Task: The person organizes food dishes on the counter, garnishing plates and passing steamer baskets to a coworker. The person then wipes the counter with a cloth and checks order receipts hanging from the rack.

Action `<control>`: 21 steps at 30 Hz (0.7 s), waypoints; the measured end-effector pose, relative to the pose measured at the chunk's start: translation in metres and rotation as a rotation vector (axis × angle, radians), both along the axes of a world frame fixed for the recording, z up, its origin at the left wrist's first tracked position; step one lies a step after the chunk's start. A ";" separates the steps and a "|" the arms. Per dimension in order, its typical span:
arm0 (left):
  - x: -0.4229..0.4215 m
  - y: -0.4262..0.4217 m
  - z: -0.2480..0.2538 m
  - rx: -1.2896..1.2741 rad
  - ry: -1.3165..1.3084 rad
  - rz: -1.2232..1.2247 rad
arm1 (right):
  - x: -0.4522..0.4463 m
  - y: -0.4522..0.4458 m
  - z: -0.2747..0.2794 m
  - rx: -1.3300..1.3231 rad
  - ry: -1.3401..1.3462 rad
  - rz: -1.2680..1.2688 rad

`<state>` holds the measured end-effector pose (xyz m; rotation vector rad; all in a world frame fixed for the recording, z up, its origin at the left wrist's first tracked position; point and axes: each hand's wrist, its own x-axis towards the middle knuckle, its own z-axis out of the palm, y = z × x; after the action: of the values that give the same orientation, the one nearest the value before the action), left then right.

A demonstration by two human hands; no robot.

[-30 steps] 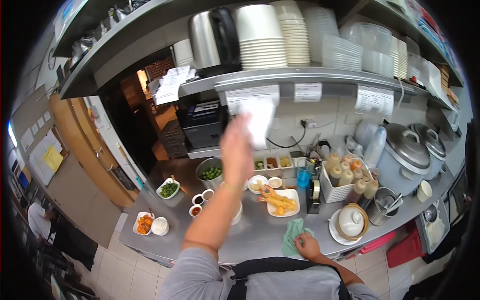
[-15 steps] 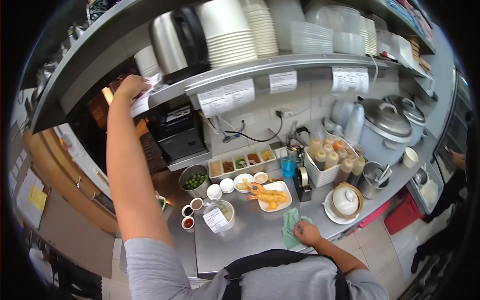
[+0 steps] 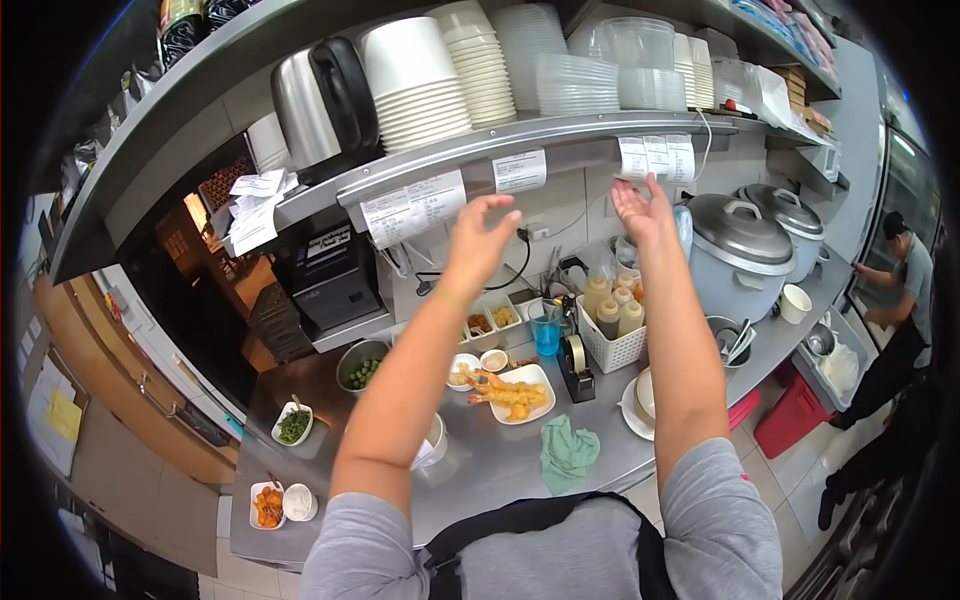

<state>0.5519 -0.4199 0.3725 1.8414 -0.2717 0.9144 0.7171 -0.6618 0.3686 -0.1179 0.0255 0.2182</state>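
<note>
Both my arms are raised toward the shelf rail. My left hand (image 3: 482, 245) is empty with fingers apart, between the wide receipts (image 3: 413, 208) and the small receipt (image 3: 519, 171). Just under the right-hand receipts (image 3: 656, 158), my right hand (image 3: 642, 208) is open, its fingertips close to the paper; whether they touch I cannot tell. A green cloth (image 3: 569, 453) lies crumpled on the counter. Fried shrimp (image 3: 512, 393) rests on a white plate, left of the tape dispenser (image 3: 577, 368). More receipts (image 3: 256, 208) lie in a pile at the shelf's left end.
Sauce bottles stand in a white basket (image 3: 612, 345). Two large lidded pots (image 3: 738, 240) are at the right. Stacked bowls (image 3: 415, 85) and a kettle (image 3: 320, 110) sit on the shelf. Another person (image 3: 905, 290) stands at the far right.
My left hand has left the receipt pile, let go of the paper and moved right. My right hand has come off the green cloth and risen to the right-hand receipts. The view has shifted.
</note>
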 end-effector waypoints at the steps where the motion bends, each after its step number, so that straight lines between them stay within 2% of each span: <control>1: 0.010 -0.008 0.002 -0.007 -0.027 0.044 | 0.000 0.001 0.001 -0.079 -0.026 -0.047; 3: 0.023 -0.019 0.007 -0.025 -0.084 0.136 | -0.004 0.007 -0.005 -0.240 -0.084 -0.138; 6: 0.035 -0.020 0.008 -0.083 0.056 0.179 | -0.024 0.020 -0.037 -0.318 -0.156 -0.189; 7: 0.048 -0.014 -0.004 -0.135 0.022 0.114 | -0.035 0.025 -0.048 -0.388 -0.180 -0.204; 9: 0.018 -0.019 -0.010 0.030 -0.183 0.280 | -0.066 0.038 -0.067 -0.465 -0.263 -0.219; 10: 0.003 -0.022 -0.017 0.119 -0.283 0.361 | -0.085 0.045 -0.069 -0.468 -0.321 -0.222; 11: -0.005 -0.022 -0.025 0.025 -0.267 0.334 | -0.100 0.055 -0.069 -0.436 -0.350 -0.202; 14: -0.024 -0.013 -0.041 0.064 -0.323 0.360 | -0.123 0.087 -0.069 -0.345 -0.334 -0.070; 18: -0.033 -0.007 -0.019 0.080 -0.218 0.339 | -0.120 0.124 -0.053 -0.243 -0.265 0.064; 21: -0.018 0.002 0.001 0.212 -0.335 0.394 | -0.097 0.146 -0.032 -0.161 -0.262 0.074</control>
<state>0.5339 -0.4181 0.3732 1.9664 -0.2198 1.5232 0.6204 -0.5159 0.3371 -0.3070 -0.2224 0.2728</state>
